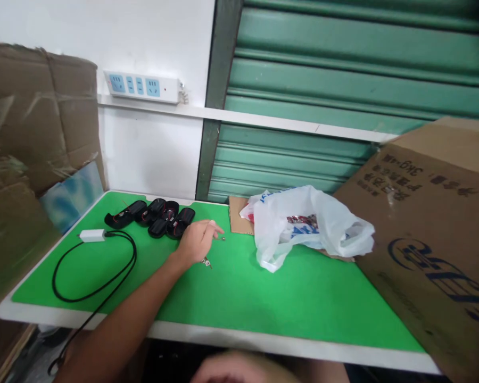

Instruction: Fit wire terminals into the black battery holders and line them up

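My left hand [197,242] reaches over the green mat, just right of the black cases, with its fingers bent together. A small metal piece [222,239] shows at its fingertips; whether it is pinched or lies on the mat is hard to see. Beside the wrist, a few tiny metal parts [206,262] lie on the mat. Several small black cases with red trim [157,218] sit grouped at the back left. My right hand [239,367] is a blurred shape low at the bottom edge, in front of the table, its fingers hidden.
A crumpled white plastic bag [303,229] rests on cardboard [239,215] at the back. A black cable with a white plug [92,235] loops at left. Large cardboard boxes [431,234] flank the green-topped table [303,303]. A power strip [141,86] hangs on the wall.
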Available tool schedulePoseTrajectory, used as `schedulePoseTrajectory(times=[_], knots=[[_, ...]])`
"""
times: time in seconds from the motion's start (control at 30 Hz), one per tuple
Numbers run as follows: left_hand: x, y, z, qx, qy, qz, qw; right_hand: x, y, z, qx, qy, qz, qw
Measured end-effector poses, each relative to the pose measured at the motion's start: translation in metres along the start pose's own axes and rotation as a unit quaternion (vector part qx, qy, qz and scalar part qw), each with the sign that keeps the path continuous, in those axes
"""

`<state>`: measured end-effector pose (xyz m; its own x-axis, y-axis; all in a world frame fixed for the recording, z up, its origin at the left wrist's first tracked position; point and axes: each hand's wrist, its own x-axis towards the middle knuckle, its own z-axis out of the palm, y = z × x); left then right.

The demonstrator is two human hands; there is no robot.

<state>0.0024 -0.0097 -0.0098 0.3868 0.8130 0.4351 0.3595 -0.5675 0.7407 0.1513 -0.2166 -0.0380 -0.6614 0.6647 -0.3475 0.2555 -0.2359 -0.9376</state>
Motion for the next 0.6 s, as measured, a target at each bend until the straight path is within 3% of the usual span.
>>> schedulePoseTrajectory(times=[0.1, 0.2, 0.27, 0.33, 0.43, 0.6], knots=[[-0.003, 0.005, -0.008, 0.004, 0.015, 0.031, 0.999, 0.003, -0.051, -0.066, 0.089, 0.049, -0.100, 0.990], [-0.006, 0.008, -0.014, 0.025, 0.040, 0.076, 0.996, 0.043, -0.108, -0.129, 0.182, 0.214, -0.225, 0.933], [-0.008, 0.010, -0.012, 0.040, 0.025, 0.135, 0.990, 0.083, -0.136, -0.157, 0.109, 0.312, -0.200, 0.922], [-0.010, 0.011, -0.008, 0.050, -0.007, 0.192, 0.980, 0.126, -0.151, -0.173, 0.008, 0.352, -0.114, 0.929], [-0.013, 0.012, -0.004, 0.062, -0.026, 0.224, 0.972, 0.175, -0.151, -0.179, -0.048, 0.337, -0.029, 0.940], [-0.015, 0.013, -0.007, 0.071, -0.006, 0.238, 0.969, 0.209, -0.136, -0.176, -0.083, 0.320, 0.027, 0.943]])
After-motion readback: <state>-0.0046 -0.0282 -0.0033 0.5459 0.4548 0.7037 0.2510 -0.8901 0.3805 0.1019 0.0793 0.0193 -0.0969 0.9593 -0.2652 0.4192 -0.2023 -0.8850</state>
